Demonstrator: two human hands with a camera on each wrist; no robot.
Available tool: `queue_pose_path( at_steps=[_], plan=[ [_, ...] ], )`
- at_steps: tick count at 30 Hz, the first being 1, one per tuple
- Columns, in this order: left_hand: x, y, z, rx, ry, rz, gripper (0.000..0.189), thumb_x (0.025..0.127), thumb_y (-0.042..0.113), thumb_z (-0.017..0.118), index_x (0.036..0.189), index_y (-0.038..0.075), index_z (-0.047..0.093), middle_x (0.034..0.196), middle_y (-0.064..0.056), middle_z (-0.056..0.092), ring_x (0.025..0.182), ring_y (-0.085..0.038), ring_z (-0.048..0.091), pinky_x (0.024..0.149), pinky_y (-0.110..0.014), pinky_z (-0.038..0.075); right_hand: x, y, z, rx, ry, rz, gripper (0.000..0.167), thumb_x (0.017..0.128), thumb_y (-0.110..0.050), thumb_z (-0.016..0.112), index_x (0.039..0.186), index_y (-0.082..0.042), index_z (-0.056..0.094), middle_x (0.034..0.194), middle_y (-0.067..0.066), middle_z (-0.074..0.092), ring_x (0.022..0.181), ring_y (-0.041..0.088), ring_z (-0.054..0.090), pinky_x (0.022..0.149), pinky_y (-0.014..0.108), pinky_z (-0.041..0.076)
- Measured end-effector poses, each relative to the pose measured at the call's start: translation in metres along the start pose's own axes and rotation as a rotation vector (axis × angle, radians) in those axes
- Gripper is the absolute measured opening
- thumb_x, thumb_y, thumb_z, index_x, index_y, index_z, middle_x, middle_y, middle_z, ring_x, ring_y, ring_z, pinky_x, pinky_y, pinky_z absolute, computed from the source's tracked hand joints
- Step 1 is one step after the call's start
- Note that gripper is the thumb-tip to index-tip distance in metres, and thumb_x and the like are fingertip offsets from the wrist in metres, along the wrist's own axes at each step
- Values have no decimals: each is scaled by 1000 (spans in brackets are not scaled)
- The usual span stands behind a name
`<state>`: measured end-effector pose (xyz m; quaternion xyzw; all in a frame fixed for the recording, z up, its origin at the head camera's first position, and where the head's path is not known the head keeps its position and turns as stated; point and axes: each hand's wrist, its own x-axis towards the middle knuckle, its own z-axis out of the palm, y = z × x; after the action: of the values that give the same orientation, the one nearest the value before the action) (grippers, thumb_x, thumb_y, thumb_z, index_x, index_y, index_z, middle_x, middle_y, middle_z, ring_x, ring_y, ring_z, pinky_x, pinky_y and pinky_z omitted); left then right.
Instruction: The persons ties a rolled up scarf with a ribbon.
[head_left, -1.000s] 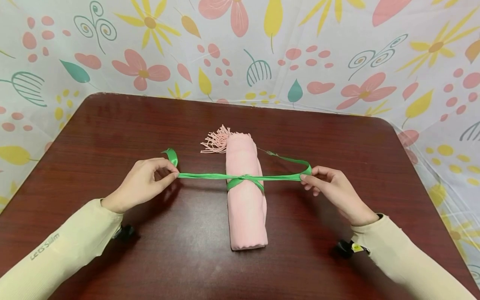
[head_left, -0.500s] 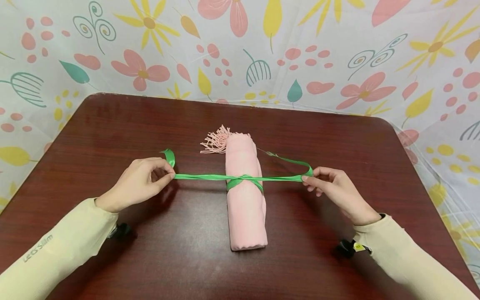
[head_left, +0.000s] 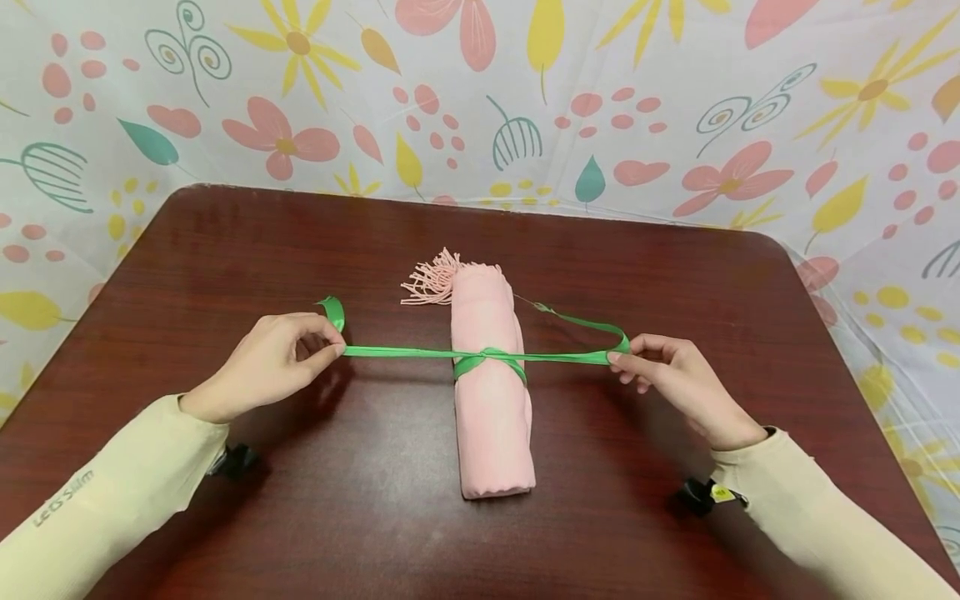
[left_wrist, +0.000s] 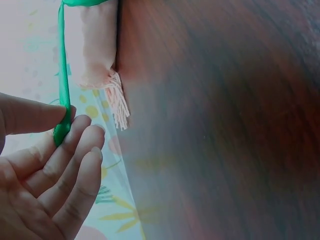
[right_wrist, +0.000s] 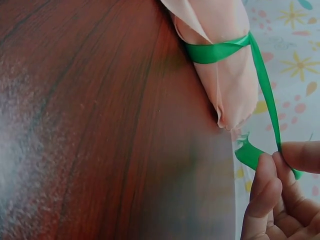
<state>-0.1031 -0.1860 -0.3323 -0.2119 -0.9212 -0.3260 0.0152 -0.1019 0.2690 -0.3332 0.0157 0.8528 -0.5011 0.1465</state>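
Observation:
A rolled pink scarf (head_left: 491, 433) lies lengthwise on the table, its fringe (head_left: 433, 279) spread at the far left end. Round its middle runs a green ribbon (head_left: 405, 352), crossed on top in what looks like a single knot. My left hand (head_left: 262, 362) pinches one side of the ribbon between thumb and forefinger, a short tail curling up behind it. On the other side my right hand (head_left: 678, 383) pinches the ribbon too, and its longer frayed tail loops back toward the scarf. Between both hands the ribbon is stretched nearly straight. The right wrist view shows the band (right_wrist: 217, 52) flat against the scarf.
The dark brown wooden table (head_left: 360, 525) has rounded far corners. Behind it hangs a white cloth (head_left: 465, 125) printed with flowers and leaves. A small black wrist camera (head_left: 236, 460) sits under the left sleeve, another (head_left: 697, 497) under the right.
My left hand has moved a little to the left, my right hand slightly to the right. The ribbon between them has drawn out longer and its knot looks smaller. The scarf stays put.

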Motion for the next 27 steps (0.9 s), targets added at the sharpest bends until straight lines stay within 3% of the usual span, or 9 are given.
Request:
queue_pose_path(
  at_steps=[10, 16, 27],
  plan=[
    [0, 0, 5, -20, -69, -68, 6, 87, 10, 66, 86, 14, 70, 76, 4, 66, 60, -4, 55, 54, -22, 43, 1, 4, 1, 27, -22, -1, 37, 90, -33, 67, 99, 3, 62, 85, 2, 71, 78, 18, 63, 66, 28, 51],
    [1, 0, 5, -9, -45, -41, 7, 86, 9, 67, 85, 15, 71, 76, 7, 64, 62, -4, 56, 54, -22, 44, 0, 4, -1, 43, -23, -43, 38, 94, -31, 61, 104, 6, 59, 87, 4, 70, 79, 19, 64, 67, 28, 52],
    [3, 0, 4, -18, -47, -41, 8, 86, 9, 68, 87, 16, 71, 77, 9, 65, 65, -3, 58, 56, -22, 45, 0, -4, -8, 252, 85, -96, 18, 92, -20, 65, 97, -3, 65, 80, -2, 71, 68, 12, 62, 60, 23, 50]
  ],
)
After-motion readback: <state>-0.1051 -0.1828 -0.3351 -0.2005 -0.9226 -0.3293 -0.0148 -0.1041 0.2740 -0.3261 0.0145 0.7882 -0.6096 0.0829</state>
